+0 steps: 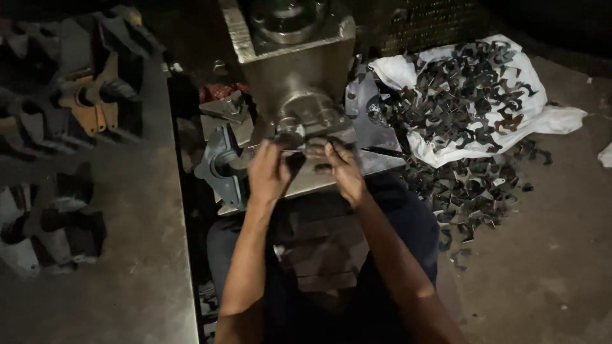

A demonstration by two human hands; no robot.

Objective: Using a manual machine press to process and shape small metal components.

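Note:
A grey metal press machine point(296, 70) stands in front of me, its round ram point(306, 114) coming down to a flat metal bed point(376, 160). My left hand point(268, 171) and my right hand point(342, 169) both reach under the ram. Their fingertips meet at a small dark metal piece point(299, 141) on the bed. Which hand actually grips the piece is hard to see in the dim light. My dark-clothed lap fills the space below the bed.
A heap of small dark stamped metal pieces point(459, 95) lies on a white cloth point(554, 118) to the right, with more spilled on the floor point(472, 191). A grey bracket point(220, 162) sits left of the bed. Bulky metal castings point(76, 95) rest on the left table point(127, 255).

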